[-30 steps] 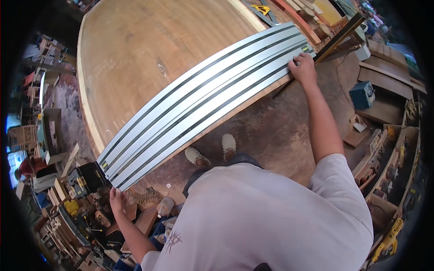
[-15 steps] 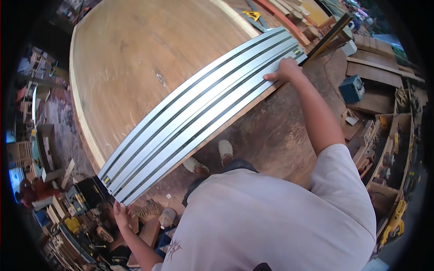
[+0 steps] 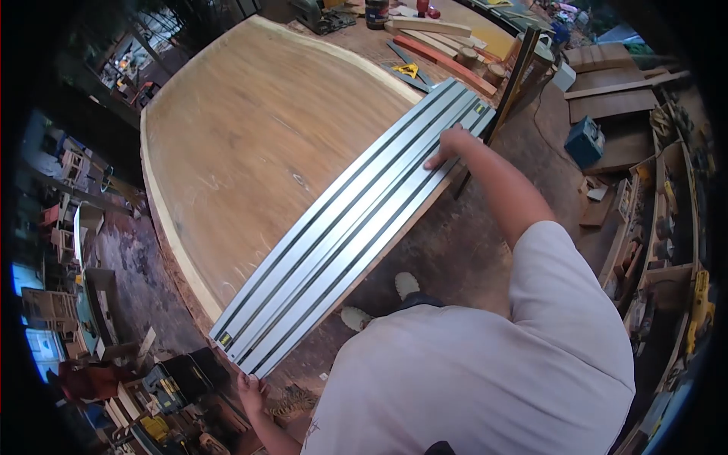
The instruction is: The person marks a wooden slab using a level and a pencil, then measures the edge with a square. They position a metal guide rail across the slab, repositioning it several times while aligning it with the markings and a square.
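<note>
A long silver aluminium guide rail (image 3: 345, 227) with dark lengthwise strips and a small yellow label at each end lies along the near edge of a wide wooden slab (image 3: 250, 129). My left hand (image 3: 252, 392) is closed at the rail's near left corner, its fingers partly hidden. Toward the far right end, my right hand (image 3: 450, 145) grips the rail, with the thumb stretched over the top face and the other fingers mostly out of sight. Pale bark-side edges border the slab, and chalk-like marks show on its face.
Beyond the slab lie a yellow-and-grey square (image 3: 407, 70), wood offcuts (image 3: 432, 38) and a dark can (image 3: 377, 14). A dark upright post (image 3: 519, 76) stands by the rail's right end. A blue box-shaped tool (image 3: 585, 142) sits on the right; toolboxes (image 3: 178, 379) crowd the lower left.
My view has shifted, showing more of the slab's far end. Both hands stay on the guide rail, which still lies along the slab's near edge.
</note>
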`<state>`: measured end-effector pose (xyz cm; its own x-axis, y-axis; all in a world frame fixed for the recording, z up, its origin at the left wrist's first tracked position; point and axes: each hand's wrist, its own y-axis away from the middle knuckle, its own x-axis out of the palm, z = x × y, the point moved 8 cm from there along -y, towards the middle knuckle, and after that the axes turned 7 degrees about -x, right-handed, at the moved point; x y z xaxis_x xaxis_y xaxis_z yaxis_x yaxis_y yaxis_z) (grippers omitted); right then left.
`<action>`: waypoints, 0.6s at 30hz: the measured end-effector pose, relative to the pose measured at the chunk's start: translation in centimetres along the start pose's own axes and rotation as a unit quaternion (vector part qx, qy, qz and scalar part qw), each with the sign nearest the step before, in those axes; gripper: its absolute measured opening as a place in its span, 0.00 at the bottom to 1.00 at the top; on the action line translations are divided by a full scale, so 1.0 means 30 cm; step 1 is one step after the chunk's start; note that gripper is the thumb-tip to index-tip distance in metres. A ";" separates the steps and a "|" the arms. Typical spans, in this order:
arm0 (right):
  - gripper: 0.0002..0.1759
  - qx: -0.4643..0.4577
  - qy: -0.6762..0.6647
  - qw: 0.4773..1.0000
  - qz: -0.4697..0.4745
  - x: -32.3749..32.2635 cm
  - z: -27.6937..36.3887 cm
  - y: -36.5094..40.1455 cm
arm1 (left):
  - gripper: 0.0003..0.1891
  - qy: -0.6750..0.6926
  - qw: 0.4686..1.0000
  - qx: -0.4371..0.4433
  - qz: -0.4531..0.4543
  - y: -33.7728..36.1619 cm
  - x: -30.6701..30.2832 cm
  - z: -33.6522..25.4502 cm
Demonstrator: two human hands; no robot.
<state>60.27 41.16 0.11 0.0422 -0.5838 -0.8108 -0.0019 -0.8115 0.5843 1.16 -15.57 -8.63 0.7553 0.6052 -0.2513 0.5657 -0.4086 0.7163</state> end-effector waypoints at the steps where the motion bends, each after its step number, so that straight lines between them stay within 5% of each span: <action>1: 0.58 0.023 -0.007 1.000 -0.008 0.014 -0.001 0.017 | 0.25 -0.010 1.000 0.003 -0.001 0.001 0.001 0.005; 14: 0.58 0.066 -0.030 0.997 -0.033 -0.015 0.035 0.100 | 0.29 -0.079 0.994 0.067 0.040 0.010 -0.034 -0.112; 16: 0.56 0.059 -0.024 0.998 -0.014 0.006 0.027 0.062 | 0.29 -0.246 0.954 0.173 0.001 0.104 -0.010 -0.291; 18: 0.58 0.071 -0.050 0.996 -0.005 0.005 0.021 0.065 | 0.28 -0.232 0.903 0.345 -0.110 0.152 -0.030 -0.442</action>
<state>59.64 39.47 1.10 -0.0563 -0.5687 -0.8206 -0.1434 -0.8088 0.5704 -1.33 -8.92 3.49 0.5657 0.4379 -0.6987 0.6700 -0.7380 0.0799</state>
